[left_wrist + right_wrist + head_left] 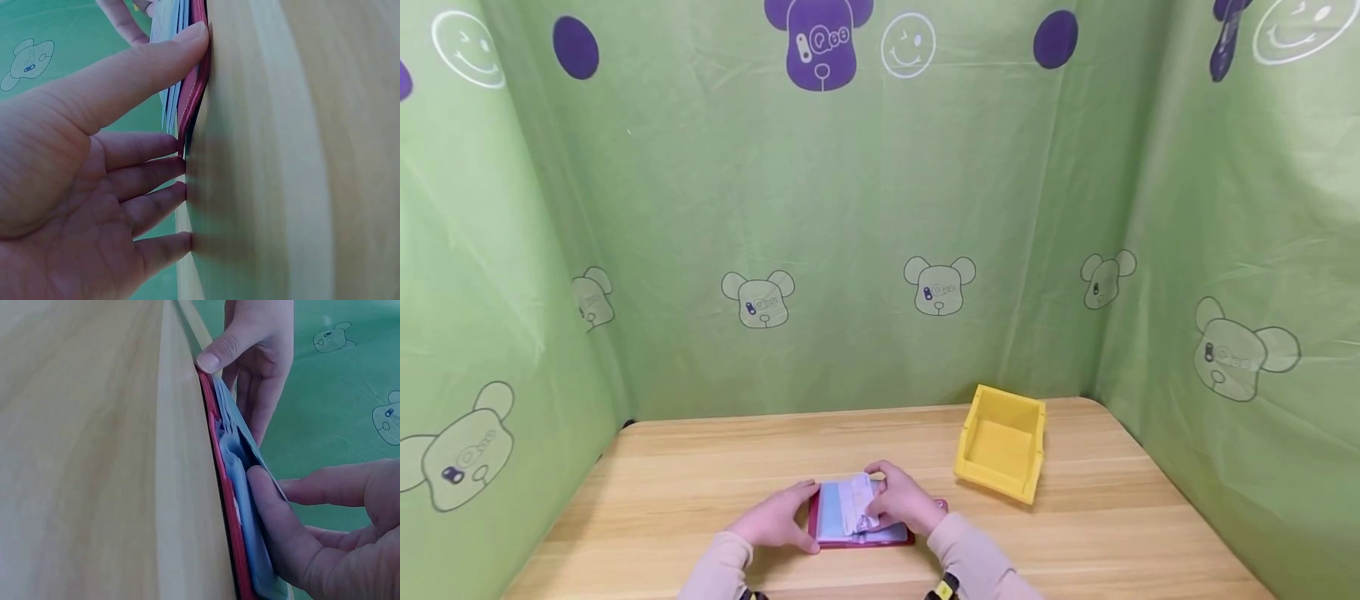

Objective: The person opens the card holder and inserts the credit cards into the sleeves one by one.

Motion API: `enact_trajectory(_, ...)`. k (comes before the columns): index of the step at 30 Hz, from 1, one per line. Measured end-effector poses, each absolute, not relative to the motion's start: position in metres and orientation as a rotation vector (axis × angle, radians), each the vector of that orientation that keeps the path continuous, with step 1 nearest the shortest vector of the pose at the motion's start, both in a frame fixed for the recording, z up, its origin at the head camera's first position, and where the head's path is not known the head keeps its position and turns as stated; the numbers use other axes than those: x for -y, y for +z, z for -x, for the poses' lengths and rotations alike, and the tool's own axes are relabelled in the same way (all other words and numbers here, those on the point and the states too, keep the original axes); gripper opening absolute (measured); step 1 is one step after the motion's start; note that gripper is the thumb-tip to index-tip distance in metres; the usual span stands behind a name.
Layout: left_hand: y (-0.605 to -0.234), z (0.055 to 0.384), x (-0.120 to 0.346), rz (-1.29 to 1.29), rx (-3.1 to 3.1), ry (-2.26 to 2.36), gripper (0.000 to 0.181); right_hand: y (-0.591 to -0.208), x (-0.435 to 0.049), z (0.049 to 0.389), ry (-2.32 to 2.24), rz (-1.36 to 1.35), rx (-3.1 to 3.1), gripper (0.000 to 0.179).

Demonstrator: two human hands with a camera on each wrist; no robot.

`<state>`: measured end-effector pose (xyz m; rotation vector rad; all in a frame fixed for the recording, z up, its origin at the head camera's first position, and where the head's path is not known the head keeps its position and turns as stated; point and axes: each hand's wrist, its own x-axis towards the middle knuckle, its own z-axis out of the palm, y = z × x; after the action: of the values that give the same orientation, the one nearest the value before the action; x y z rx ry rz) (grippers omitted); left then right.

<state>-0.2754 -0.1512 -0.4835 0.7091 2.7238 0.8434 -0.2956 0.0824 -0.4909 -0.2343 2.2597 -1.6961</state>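
A small red-covered booklet [830, 512] lies spread on the table, with pale blue leaves inside. My right hand [904, 500] pinches a pale printed leaf [852, 502] between thumb and fingers, and it stands tilted up from the others. In the right wrist view the thumb is under this leaf [262, 464], with fingertips on its other face. At the booklet's left side is my left hand [777, 518], its thumb against the near corner. Its fingers [147, 178] are extended, their tips by the red cover [195, 94] and the tabletop.
A yellow open bin [1000, 446] stands on the wooden table [700, 467], to the right of and beyond the booklet. Green printed curtains [850, 192] enclose the table at the back and both sides.
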Motion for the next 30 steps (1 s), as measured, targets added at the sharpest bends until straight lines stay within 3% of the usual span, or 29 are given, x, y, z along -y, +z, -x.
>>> enact_trajectory(7,-0.485,0.276,0.152,-0.717,-2.723,0.839,0.095,-0.487,-0.079,0.291,-1.651,0.251,-2.31,0.074)
enact_trajectory(15,-0.484,0.276,0.151,-0.7,-2.72,0.846,0.096,-0.476,-0.082,0.286,-1.482,0.275,-2.458,0.055)
enact_trajectory(30,-0.486,0.278,0.152,-0.709,-2.737,0.826,0.096,-0.47,-0.084,0.28,-1.611,0.28,-2.348,0.059)
